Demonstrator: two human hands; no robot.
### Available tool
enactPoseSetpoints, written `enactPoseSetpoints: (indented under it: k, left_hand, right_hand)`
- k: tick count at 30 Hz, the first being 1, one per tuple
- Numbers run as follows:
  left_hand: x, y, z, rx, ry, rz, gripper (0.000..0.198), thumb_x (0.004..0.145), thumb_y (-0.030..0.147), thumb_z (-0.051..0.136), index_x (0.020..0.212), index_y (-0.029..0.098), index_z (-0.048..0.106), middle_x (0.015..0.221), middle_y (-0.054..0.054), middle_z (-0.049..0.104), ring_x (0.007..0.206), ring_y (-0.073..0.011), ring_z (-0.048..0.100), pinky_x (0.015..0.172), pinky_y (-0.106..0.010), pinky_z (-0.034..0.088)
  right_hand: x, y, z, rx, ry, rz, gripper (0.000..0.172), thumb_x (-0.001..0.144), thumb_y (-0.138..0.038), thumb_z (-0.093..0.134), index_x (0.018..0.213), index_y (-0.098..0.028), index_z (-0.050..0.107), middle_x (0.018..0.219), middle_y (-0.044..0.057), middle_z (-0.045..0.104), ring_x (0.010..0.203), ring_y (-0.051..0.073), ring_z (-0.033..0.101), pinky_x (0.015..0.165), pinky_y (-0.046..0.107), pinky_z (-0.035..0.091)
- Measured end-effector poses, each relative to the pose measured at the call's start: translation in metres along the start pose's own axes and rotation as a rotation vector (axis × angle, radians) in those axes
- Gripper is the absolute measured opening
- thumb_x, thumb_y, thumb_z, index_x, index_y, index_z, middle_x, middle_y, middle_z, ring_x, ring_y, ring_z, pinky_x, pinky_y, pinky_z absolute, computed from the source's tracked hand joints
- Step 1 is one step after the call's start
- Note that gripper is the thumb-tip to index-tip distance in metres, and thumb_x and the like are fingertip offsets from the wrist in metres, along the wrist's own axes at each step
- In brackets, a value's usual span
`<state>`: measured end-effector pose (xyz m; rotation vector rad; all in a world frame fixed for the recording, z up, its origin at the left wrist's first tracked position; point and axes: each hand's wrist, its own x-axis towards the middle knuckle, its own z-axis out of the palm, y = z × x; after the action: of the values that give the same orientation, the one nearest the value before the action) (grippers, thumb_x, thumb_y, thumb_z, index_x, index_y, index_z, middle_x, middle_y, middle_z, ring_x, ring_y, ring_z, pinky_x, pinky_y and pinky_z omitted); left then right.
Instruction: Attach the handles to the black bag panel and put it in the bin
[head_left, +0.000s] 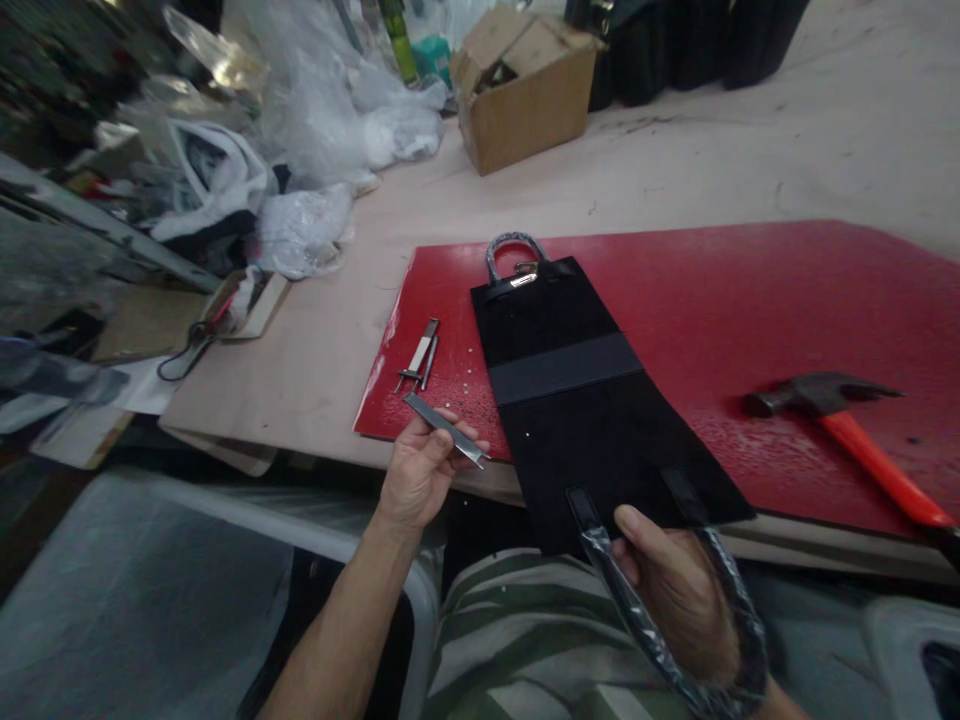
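Observation:
My left hand is closed around a flat metal punch with a forked end, above the near edge of the red board. A black bag panel lies lengthwise across the board and overhangs its near edge. My right hand grips this end between thumb and fingers, inside the loop of a plastic-wrapped handle; some fingers are hidden beneath. At the far end are another wrapped handle and a shiny metal clasp. Beside the panel, to the left, rest a pronged metal tool and several tiny bits.
A claw hammer with an orange handle lies on the red board at right. Behind stand a cardboard box and black bags. Plastic wrapping and scissors clutter the left side.

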<state>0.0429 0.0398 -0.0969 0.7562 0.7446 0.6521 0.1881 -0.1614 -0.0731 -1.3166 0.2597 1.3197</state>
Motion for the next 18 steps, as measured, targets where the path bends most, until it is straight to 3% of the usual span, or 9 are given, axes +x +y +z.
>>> enactPoseSetpoints:
  k: [11, 18]
  left_hand:
    - [-0.005, -0.002, 0.008, -0.026, -0.034, -0.001, 0.046, 0.063, 0.039, 0.091, 0.090, 0.018, 0.060, 0.079, 0.000, 0.072, 0.072, -0.0178, 0.072, 0.068, -0.029, 0.062]
    - [-0.007, 0.001, 0.023, 0.039, 0.089, 0.052, 0.045, 0.064, 0.042, 0.089, 0.078, 0.017, 0.054, 0.061, 0.005, 0.061, 0.048, -0.0104, 0.058, 0.040, -0.018, 0.050]
  right_hand:
    - [0.002, 0.003, 0.001, -0.029, 0.021, -0.051, 0.059, 0.055, -0.063, 0.086, 0.041, -0.016, 0.052, 0.043, 0.003, 0.048, 0.042, 0.010, 0.045, 0.041, 0.023, 0.037]
    - [0.001, 0.003, 0.002, 0.002, 0.023, -0.012, 0.059, 0.053, -0.062, 0.087, 0.042, -0.016, 0.052, 0.043, 0.002, 0.048, 0.042, 0.010, 0.046, 0.042, 0.022, 0.038]
